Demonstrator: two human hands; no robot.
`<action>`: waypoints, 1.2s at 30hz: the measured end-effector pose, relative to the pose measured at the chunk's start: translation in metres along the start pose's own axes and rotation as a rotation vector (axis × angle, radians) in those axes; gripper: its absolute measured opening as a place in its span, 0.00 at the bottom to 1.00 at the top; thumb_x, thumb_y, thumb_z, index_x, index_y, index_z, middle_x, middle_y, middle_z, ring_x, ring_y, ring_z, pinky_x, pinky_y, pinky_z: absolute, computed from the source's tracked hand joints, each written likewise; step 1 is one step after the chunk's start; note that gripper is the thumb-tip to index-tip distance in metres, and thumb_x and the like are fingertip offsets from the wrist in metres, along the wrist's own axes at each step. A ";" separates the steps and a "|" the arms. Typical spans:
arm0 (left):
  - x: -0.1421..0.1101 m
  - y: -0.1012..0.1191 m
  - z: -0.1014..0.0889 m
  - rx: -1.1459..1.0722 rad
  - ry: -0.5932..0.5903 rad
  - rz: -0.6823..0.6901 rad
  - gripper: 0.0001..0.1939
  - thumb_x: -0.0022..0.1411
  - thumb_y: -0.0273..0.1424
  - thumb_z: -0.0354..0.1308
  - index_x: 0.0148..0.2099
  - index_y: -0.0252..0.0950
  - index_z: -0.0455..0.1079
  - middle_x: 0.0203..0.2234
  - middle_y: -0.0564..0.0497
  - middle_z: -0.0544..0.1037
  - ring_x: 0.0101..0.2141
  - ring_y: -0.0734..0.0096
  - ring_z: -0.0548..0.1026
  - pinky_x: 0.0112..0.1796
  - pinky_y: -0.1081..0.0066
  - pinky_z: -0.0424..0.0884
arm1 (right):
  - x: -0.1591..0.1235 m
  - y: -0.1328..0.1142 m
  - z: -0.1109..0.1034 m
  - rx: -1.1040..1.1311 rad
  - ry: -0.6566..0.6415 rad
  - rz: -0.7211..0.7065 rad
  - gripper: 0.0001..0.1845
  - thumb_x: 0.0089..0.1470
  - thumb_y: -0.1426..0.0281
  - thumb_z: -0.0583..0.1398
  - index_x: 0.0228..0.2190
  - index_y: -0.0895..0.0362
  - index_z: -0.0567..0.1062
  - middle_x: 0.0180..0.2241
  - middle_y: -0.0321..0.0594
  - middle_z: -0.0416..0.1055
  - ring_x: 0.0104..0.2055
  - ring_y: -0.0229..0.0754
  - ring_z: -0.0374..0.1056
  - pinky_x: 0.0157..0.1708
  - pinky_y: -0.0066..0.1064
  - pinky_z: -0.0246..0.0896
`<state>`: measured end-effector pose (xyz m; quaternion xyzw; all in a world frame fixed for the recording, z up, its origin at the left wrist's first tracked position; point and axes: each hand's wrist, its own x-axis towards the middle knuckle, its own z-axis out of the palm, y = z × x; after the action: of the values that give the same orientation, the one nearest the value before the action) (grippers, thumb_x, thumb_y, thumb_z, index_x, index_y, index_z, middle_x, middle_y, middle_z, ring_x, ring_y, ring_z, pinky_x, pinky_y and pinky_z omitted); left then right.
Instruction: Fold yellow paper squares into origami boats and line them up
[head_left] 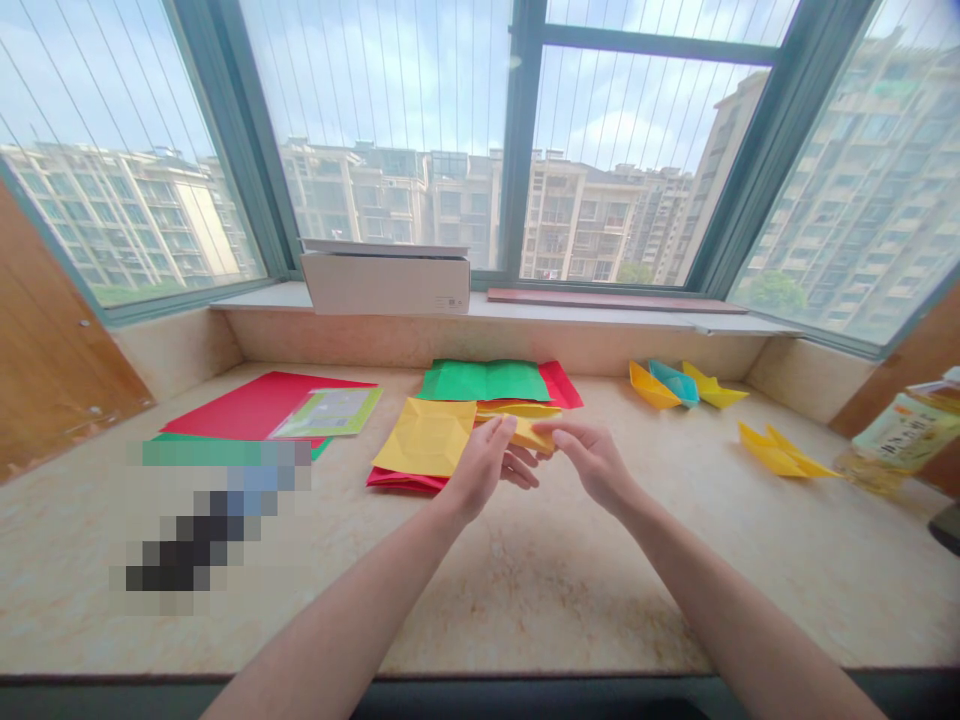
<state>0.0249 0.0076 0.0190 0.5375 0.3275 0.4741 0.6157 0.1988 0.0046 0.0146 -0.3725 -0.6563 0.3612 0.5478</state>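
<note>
Between my two hands is a small piece of folded yellow paper [533, 435], raised above the counter. My left hand [491, 460] pinches its left end with the thumb on top. At its right end, my right hand [592, 460] grips the edge between thumb and fingers. Just left of my left hand lies a creased yellow sheet [424, 437] over red folded paper [405, 482]. Behind my hands, a creased green sheet [486, 380] rests partly over a red sheet [561, 384]. Some yellow paper just behind the held piece is partly hidden.
Folded paper boats, including a blue one [673, 382] and a yellow one [784, 452], stand at the right. A bottle [907, 430] is at the right edge. Red paper [247, 405] and a clear packet [330, 412] lie left. A white box [386, 283] sits on the sill.
</note>
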 end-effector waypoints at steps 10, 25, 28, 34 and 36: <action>0.003 -0.003 0.002 0.144 0.060 0.116 0.19 0.64 0.47 0.55 0.36 0.34 0.63 0.26 0.49 0.78 0.18 0.70 0.78 0.19 0.74 0.73 | 0.011 0.011 -0.004 0.128 0.049 0.042 0.31 0.50 0.60 0.67 0.55 0.56 0.71 0.31 0.40 0.79 0.32 0.42 0.73 0.35 0.37 0.69; 0.001 -0.010 -0.002 0.265 0.021 0.189 0.25 0.66 0.50 0.49 0.35 0.31 0.69 0.24 0.45 0.79 0.19 0.70 0.77 0.19 0.73 0.71 | 0.012 0.005 -0.009 0.161 -0.066 0.133 0.22 0.53 0.51 0.64 0.33 0.59 0.80 0.28 0.42 0.79 0.28 0.41 0.75 0.29 0.32 0.68; 0.001 -0.010 0.000 0.303 0.040 0.167 0.25 0.67 0.49 0.47 0.33 0.32 0.68 0.22 0.47 0.77 0.17 0.70 0.75 0.18 0.74 0.69 | 0.011 0.006 -0.009 0.106 -0.053 0.088 0.22 0.53 0.51 0.63 0.32 0.59 0.80 0.27 0.42 0.79 0.28 0.43 0.76 0.28 0.32 0.67; 0.005 -0.013 -0.003 0.353 0.060 0.131 0.24 0.68 0.49 0.44 0.34 0.33 0.66 0.22 0.49 0.76 0.16 0.72 0.74 0.16 0.76 0.68 | 0.008 0.006 -0.002 0.033 -0.062 0.046 0.27 0.61 0.48 0.54 0.33 0.60 0.78 0.29 0.44 0.79 0.26 0.43 0.76 0.27 0.32 0.67; 0.006 -0.014 -0.003 0.364 0.075 0.137 0.25 0.67 0.50 0.44 0.34 0.33 0.65 0.23 0.50 0.76 0.15 0.73 0.74 0.15 0.76 0.67 | 0.006 0.004 -0.001 -0.028 -0.042 -0.010 0.26 0.61 0.49 0.54 0.32 0.60 0.77 0.28 0.44 0.79 0.28 0.43 0.76 0.28 0.32 0.67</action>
<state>0.0272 0.0143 0.0050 0.6430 0.3931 0.4676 0.4619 0.1991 0.0118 0.0139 -0.3691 -0.6744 0.3569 0.5307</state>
